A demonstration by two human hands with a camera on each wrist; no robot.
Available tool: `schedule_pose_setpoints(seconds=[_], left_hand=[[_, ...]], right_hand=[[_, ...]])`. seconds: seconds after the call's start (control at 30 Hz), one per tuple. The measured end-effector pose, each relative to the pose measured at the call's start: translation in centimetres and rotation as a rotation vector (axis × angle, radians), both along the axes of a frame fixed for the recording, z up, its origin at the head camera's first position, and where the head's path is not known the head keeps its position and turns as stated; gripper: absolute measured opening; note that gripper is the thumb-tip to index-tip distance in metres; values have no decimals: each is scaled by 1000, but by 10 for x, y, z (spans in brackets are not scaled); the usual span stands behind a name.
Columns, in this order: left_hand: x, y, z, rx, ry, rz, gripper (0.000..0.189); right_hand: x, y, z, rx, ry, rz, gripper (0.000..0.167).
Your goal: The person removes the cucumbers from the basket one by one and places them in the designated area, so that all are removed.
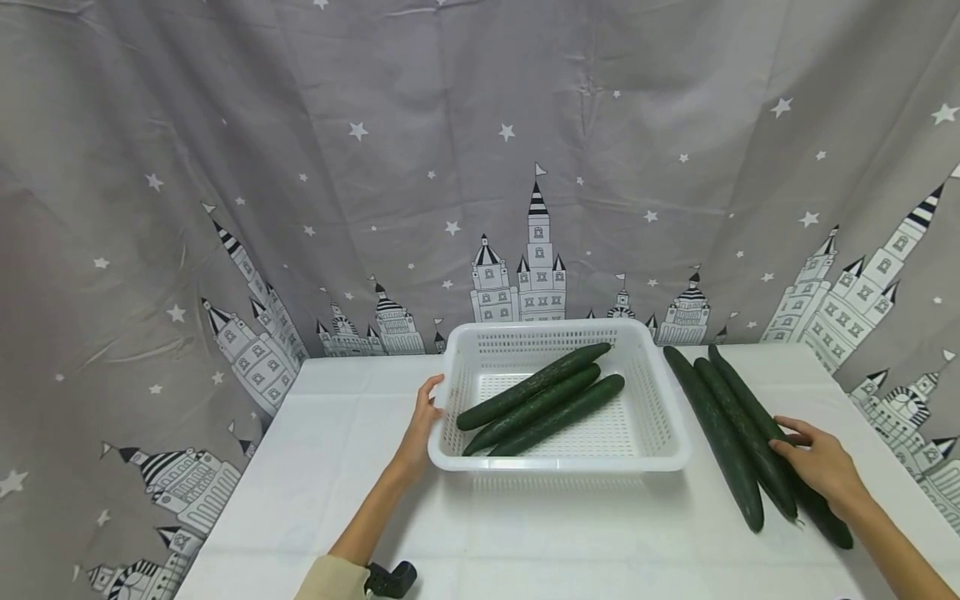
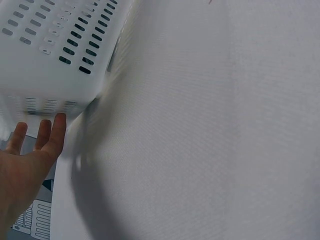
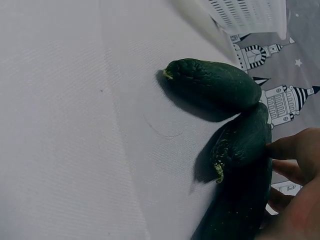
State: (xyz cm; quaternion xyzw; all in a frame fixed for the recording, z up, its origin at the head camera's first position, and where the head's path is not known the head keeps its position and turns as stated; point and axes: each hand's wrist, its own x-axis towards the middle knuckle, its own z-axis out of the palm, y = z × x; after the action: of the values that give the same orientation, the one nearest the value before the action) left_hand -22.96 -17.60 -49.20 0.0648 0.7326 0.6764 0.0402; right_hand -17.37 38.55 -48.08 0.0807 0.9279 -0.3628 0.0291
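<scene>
A white plastic basket (image 1: 558, 465) stands mid-table in the head view. Inside it three dark green cucumbers (image 1: 534, 398) lie side by side on a slant. My left hand (image 1: 415, 437) is at the basket's left side, its fingers extended with the tips right at the wall, as the left wrist view also shows. To the right of the basket lie three more long cucumbers (image 1: 717, 437). Over the rightmost cucumber (image 1: 823, 518) is my right hand (image 1: 825, 468), with thumb and fingers around its middle. In the right wrist view its fingers (image 3: 285, 149) partly hide behind the cucumbers.
A white cloth (image 1: 360, 392) covers the table. Behind and along both sides hangs a grey curtain (image 1: 390, 167) printed with castles and stars. A small black device (image 1: 392, 579) sits at the left sleeve (image 1: 333, 577).
</scene>
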Motion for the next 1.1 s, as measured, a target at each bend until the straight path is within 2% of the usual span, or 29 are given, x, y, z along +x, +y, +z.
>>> schedule_pose_setpoints(seconds=[0.1,0.2,0.37,0.53,0.73,0.97,1.1], left_hand=[[0,0,1,2,3,-5,61],[0,0,2,4,2,-7,61],[1,1,3,7,-7,-3,61],[1,1,4,2,-6,-7,61],[1,1,4,11,-10,0,61],[1,1,3,1,-8,-4,63],[1,0,3,4,-8,-4,63]], right_hand=[[-1,0,0,7,-21,-23,60],[-1,-3,2,18,-4,-51,58],[1,-9,8,39,148,-90,49],[1,-16,21,23,280,-101,43],[-3,-35,42,-77,351,-17,41],[-10,-73,60,-195,439,146,39],[-16,-97,67,-246,440,245,36]])
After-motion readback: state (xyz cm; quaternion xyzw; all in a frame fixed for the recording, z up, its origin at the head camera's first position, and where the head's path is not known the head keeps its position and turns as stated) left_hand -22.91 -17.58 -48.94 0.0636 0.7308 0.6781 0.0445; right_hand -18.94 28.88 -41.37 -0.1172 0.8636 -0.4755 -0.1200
